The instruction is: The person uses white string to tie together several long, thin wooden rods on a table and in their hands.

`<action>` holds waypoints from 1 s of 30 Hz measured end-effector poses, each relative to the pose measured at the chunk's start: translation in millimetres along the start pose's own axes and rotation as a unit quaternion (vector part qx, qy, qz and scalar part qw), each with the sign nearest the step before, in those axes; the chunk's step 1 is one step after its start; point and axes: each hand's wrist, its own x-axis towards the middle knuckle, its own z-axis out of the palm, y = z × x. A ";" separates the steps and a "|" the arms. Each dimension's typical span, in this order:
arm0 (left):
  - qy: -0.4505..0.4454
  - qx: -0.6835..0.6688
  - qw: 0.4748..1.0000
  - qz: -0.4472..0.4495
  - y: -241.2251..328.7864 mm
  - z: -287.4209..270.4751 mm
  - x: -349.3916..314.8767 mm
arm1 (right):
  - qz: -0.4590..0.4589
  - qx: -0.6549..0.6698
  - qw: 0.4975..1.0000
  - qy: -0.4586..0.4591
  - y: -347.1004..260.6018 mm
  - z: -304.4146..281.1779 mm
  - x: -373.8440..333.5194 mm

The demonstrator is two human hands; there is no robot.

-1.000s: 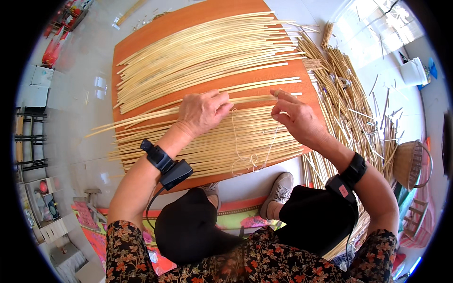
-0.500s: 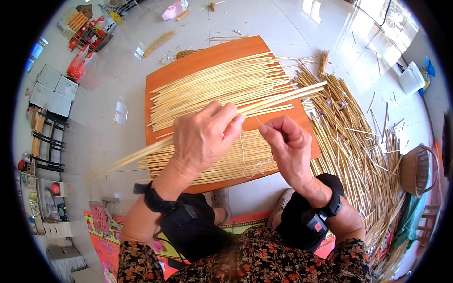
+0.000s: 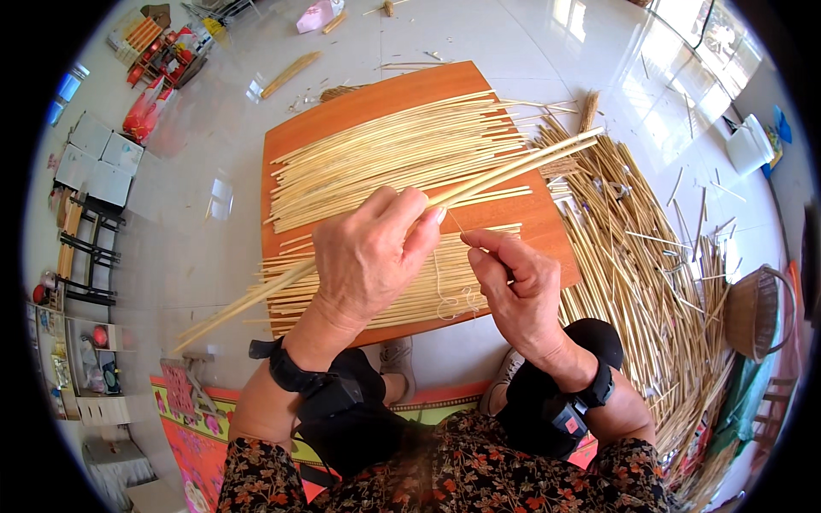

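Observation:
My left hand [image 3: 369, 252] is closed around a few pale straw stalks [image 3: 513, 169], which slant from the lower left up to the right above the table. Between finger and thumb, my right hand [image 3: 519, 291] pinches a thin thread [image 3: 454, 221] that runs taut to the stalks beside my left thumb. A loose length of thread [image 3: 457, 303] hangs below and curls over the stalks. Under my hands is an orange-brown board table [image 3: 368, 104], bearing an upper row of straw stalks [image 3: 342, 178] and a lower row of stalks [image 3: 402, 295], partly hidden by my hands.
A large heap of straw stalks [image 3: 637, 248] covers the floor at the right. Beyond it stand a wicker basket [image 3: 757, 312] and a white bucket [image 3: 747, 144]. Straw scraps lie past the table's far edge. A patterned mat [image 3: 192, 453] lies near my feet.
The held stalks have tilted more steeply, their right end rising. My right hand has shifted slightly left and down, still pinching the thread.

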 end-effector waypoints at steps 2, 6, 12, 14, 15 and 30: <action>0.006 -0.011 1.000 -0.008 0.5 0.8 0.1 | -0.011 -0.016 1.000 0.002 -2.9 -0.7 0.7; 0.003 -0.011 1.000 -0.011 -1.7 0.1 0.5 | -0.007 -0.015 1.000 0.009 -0.6 0.1 0.8; -0.007 -0.011 1.000 -0.019 -3.3 0.8 0.8 | -0.021 -0.011 1.000 0.004 -1.3 2.5 3.1; -0.008 -0.012 1.000 -0.019 -4.6 1.0 0.8 | -0.018 -0.010 1.000 0.002 -1.6 3.2 4.0; -0.008 -0.013 1.000 -0.020 -4.6 1.5 1.0 | -0.016 -0.009 1.000 0.001 -1.5 3.2 4.3; -0.015 -0.013 0.999 -0.028 -8.4 5.9 4.7 | 0.007 -0.006 1.000 0.005 5.1 5.6 9.6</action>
